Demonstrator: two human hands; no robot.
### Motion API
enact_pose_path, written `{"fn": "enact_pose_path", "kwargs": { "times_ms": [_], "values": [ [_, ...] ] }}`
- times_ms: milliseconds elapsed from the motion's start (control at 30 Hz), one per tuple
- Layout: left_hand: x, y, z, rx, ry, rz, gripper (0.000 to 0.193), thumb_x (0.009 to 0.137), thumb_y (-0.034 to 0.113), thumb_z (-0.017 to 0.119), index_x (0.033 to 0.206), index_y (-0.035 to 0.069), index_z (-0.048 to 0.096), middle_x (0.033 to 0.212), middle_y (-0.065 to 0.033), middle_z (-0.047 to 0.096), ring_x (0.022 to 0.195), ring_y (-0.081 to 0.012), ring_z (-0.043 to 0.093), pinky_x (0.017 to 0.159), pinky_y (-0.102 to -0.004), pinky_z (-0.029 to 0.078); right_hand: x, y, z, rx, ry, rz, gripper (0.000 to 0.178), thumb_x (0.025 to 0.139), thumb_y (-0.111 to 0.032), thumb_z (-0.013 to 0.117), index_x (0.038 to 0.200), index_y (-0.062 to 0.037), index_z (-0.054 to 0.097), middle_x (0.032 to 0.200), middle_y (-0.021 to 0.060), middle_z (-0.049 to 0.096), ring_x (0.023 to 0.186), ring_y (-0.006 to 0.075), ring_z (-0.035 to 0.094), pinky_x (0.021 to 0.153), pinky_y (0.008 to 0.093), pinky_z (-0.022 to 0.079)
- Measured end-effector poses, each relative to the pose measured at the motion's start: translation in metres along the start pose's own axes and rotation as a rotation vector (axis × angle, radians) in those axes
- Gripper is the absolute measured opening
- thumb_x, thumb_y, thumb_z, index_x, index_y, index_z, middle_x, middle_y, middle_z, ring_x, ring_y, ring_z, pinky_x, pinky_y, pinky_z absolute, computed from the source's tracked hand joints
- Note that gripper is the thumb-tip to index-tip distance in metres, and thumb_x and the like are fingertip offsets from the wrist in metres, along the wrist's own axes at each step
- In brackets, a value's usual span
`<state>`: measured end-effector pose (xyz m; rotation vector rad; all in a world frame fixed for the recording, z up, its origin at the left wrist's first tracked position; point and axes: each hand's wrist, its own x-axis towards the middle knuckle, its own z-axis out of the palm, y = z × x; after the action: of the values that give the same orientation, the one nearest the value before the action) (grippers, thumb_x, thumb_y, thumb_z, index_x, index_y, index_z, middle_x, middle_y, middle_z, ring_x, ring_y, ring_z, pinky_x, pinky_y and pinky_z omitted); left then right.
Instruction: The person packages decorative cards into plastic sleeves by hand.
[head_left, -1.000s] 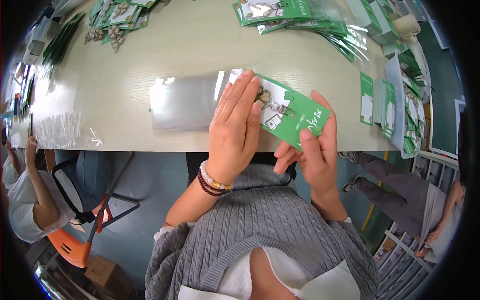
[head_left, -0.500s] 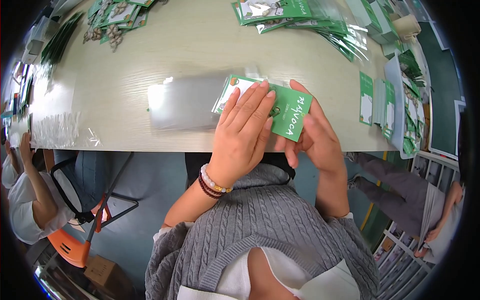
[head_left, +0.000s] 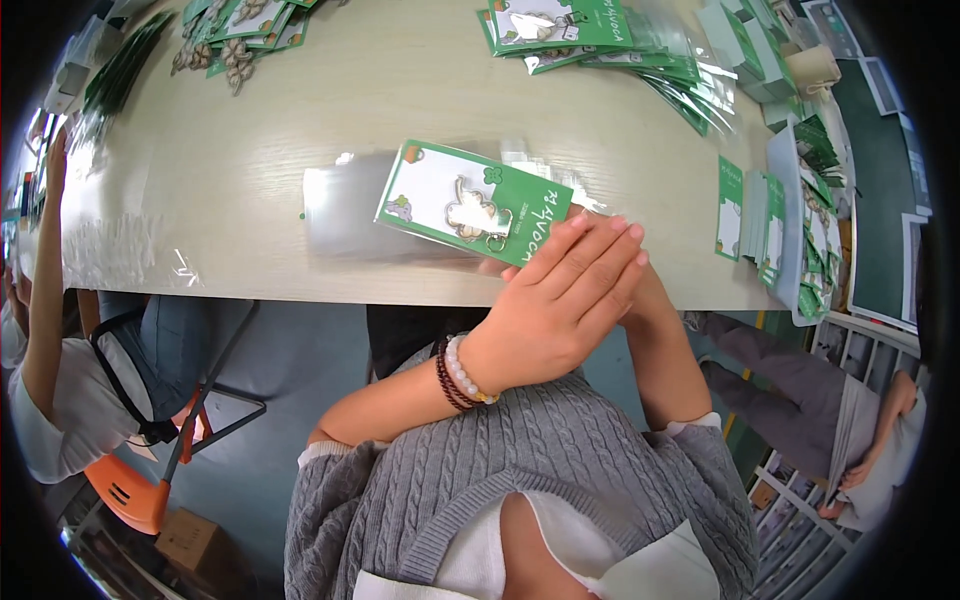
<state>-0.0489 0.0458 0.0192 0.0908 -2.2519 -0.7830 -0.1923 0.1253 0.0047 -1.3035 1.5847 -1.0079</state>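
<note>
A green-and-white backing card [head_left: 420, 200] in a clear sleeve, with a clover-shaped keychain [head_left: 472, 212] mounted on it, tilts above the table. My left hand [head_left: 565, 300] lies flat across the card's right end, fingers stretched out side by side. Beneath it, my right hand [head_left: 650, 290] holds that same end from below; most of its fingers are hidden. Under the card, a stack of clear plastic sleeves [head_left: 335, 215] rests on the table.
Packed cards [head_left: 560, 30] are piled at the far right, and cards with charms [head_left: 245, 30] at the far left. A pale bin [head_left: 790, 220] of cards stands at the right edge beside loose cards [head_left: 730, 205]. Clear bags [head_left: 110, 250] lie left. Other people are at both sides.
My left hand has slid right along the card to its right end, uncovering the keychain. The card has shifted left. At the left, a co-worker's arm has risen.
</note>
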Motion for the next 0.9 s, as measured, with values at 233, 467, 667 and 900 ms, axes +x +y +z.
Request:
{"fn": "enact_pose_path", "kwargs": {
  "times_ms": [233,467,667,900],
  "values": [
    [-0.008,0.005,-0.002,0.155,0.083,0.040,0.052,0.079,0.012,0.065,0.129,0.018,0.052,0.139,-0.0185,0.046,0.130,-0.0314,0.044,0.109,-0.0568,0.024,0.013,-0.056,-0.136,-0.003,0.254,-0.237,0.036,0.095,-0.025,0.048,0.120,0.0000,0.053,0.116,0.0129,0.058,0.094,0.0255,0.062,0.094,0.0408,0.047],
    [-0.015,0.002,-0.006,0.157,0.071,0.068,0.054,0.077,0.013,0.067,0.129,0.017,0.052,0.140,-0.0183,0.044,0.130,-0.0327,0.043,0.108,-0.0589,0.024,0.033,-0.102,-0.116,-0.251,0.284,0.330,0.022,0.096,-0.021,0.054,0.095,-0.0001,0.060,0.076,0.0056,0.063,0.076,0.0198,0.068,0.065,0.0268,0.053],
    [-0.014,-0.003,-0.016,0.040,0.047,-0.028,0.061,0.074,0.013,0.068,0.132,0.013,0.049,0.142,-0.0201,0.041,0.131,-0.0337,0.041,0.109,-0.0610,0.019,0.027,-0.141,-0.135,-0.435,0.593,0.163,0.020,0.095,-0.021,0.056,0.093,-0.0011,0.058,0.074,0.0062,0.061,0.070,0.0171,0.068,0.064,0.0287,0.053],
    [-0.015,-0.009,-0.018,0.057,0.045,-0.036,0.067,0.071,0.013,0.072,0.134,0.011,0.048,0.143,-0.0197,0.039,0.129,-0.0342,0.043,0.110,-0.0607,0.016,0.035,-0.140,-0.132,-0.502,0.217,0.348,0.027,0.096,-0.022,0.051,0.079,-0.0029,0.045,0.066,0.0037,0.051,0.060,0.0146,0.064,0.054,0.0261,0.052]
  ]
}}
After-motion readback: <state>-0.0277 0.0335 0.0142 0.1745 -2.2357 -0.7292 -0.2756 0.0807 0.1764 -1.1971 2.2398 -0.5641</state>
